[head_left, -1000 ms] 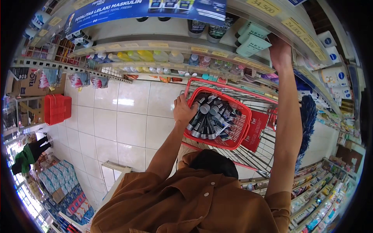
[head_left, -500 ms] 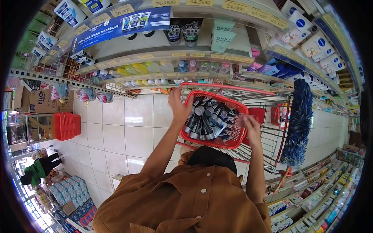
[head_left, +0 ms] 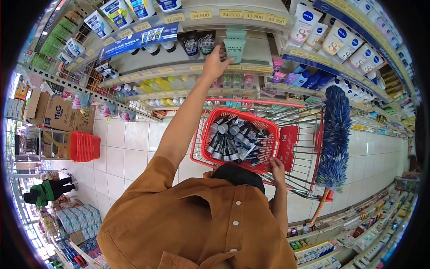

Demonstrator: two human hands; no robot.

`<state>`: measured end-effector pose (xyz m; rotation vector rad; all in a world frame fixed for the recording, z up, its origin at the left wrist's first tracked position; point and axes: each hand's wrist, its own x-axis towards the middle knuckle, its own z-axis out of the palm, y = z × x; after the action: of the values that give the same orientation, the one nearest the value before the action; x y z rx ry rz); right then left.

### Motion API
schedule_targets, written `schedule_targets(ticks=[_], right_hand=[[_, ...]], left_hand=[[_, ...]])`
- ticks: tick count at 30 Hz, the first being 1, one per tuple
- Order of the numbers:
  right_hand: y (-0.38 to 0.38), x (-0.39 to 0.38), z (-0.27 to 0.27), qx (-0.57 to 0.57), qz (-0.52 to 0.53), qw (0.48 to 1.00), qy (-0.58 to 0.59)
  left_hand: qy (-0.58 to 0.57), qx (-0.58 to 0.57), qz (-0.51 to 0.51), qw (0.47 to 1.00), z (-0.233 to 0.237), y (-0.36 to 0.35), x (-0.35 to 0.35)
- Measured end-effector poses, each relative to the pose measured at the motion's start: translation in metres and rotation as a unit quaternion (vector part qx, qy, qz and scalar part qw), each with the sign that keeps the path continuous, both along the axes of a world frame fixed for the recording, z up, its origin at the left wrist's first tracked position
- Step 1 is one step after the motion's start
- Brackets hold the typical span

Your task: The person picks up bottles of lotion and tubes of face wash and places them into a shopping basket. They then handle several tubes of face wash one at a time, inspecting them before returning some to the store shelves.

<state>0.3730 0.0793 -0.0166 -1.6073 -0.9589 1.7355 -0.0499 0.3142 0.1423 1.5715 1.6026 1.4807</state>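
My left hand (head_left: 218, 63) reaches up to the shelf, its thumb across the front of a mint-green tube (head_left: 234, 50) and its fingers along the tube's left side. That tube stands upright, with another green one partly visible behind it. Two dark Gatsby tubes (head_left: 197, 44) stand just left of my fingers. Below, a red basket (head_left: 274, 130) rests in a shopping cart (head_left: 304, 148), holding several black tubes with grey caps (head_left: 230, 136). At the basket's near right corner, my right hand (head_left: 277, 169) has its fingers curled on the rim.
A blue feather duster (head_left: 333, 139) leans upright at the cart's right end. White Nivea tubes (head_left: 336, 38) fill the shelf at upper right. Stacked red baskets (head_left: 85, 146) and a cardboard box (head_left: 58, 112) are at the left. Farther off is a person in green (head_left: 45, 193).
My left hand has left the basket's far left rim and gone up to the green tube on the shelf. My right hand has moved down the basket's right side to its near corner.
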Motion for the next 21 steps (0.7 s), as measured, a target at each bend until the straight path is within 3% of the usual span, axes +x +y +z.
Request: schedule_targets(ticks=[4, 21], right_hand=[[0.004, -0.003, 0.004, -0.025, -0.011, 1.0, 0.008], [0.006, -0.004, 0.006, -0.034, -0.003, 0.999, 0.02]], left_hand=[[0.061, -0.063, 0.006, 0.996, 0.009, 0.005, -0.004], [0.08, -0.058, -0.023, 0.995, 0.025, 0.0, 0.0]])
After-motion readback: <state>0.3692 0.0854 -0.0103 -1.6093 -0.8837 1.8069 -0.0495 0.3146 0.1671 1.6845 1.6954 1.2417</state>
